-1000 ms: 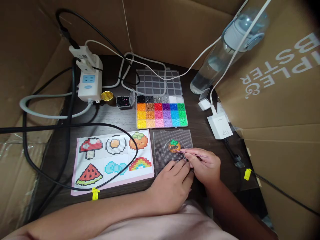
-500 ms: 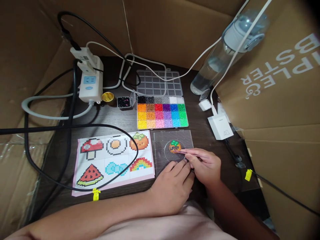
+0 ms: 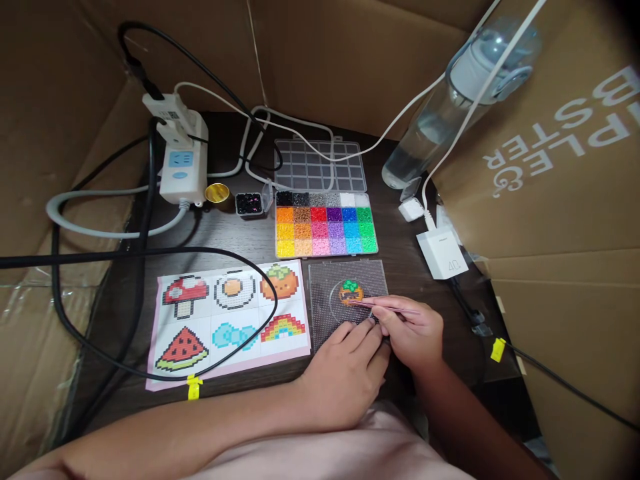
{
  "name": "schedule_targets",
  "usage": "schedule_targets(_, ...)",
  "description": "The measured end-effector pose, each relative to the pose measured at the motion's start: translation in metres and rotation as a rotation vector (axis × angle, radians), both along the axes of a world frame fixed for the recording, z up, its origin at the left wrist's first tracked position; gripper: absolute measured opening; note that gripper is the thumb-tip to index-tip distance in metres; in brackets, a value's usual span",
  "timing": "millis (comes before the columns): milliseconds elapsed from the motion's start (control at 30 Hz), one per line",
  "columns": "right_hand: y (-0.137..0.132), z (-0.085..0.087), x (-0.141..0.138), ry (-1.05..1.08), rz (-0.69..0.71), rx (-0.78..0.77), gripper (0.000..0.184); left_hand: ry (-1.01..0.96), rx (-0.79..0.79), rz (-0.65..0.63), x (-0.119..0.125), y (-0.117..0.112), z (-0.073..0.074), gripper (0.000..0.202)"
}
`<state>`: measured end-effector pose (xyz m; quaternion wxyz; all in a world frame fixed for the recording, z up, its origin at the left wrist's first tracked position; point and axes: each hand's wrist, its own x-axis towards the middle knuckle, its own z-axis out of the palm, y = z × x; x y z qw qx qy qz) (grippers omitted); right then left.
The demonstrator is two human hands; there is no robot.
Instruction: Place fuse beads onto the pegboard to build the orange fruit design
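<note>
Pink tweezers [image 3: 400, 308] are pinched in my right hand [image 3: 416, 333], and their tips reach the lower edge of an orange and green bead figure [image 3: 351, 292]. Whether a bead sits between the tips is too small to make out. The figure lies on a clear pegboard [image 3: 324, 327] with a ring marked around it. My left hand [image 3: 347, 377] rests flat over the board's front edge, fingers stretched out and holding nothing. To the left, a pattern sheet [image 3: 235, 313] shows several pixel pictures, among them an orange fruit with green leaves.
Behind the board stands an open bead box [image 3: 325, 225] sorted by colour. A small black-filled box [image 3: 249, 205] and a gold-topped container [image 3: 217, 193] sit beside it. A power strip [image 3: 184, 163], a water bottle [image 3: 430, 127], a charger [image 3: 443, 252] and looping cables surround the area.
The whole view has shifted very slightly. Both hands, the tweezers and the bead figure look the same as before.
</note>
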<state>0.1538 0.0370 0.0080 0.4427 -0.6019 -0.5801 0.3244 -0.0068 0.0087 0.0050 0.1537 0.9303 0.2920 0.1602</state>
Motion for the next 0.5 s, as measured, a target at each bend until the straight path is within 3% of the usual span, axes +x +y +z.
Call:
schedule_targets(300, -0.0005, 0.0023, -0.0012, 0.012, -0.001, 0.007, 0.012, 0.003, -0.016, -0.002, -0.0001, 0.0002, 0.0, 0.038)
schedule_targets(500, -0.0021, 0.0013, -0.0036, 0.297, -0.12, -0.097, 0.01, -0.015, -0.028, -0.001, -0.0006, -0.0009, -0.0012, 0.042)
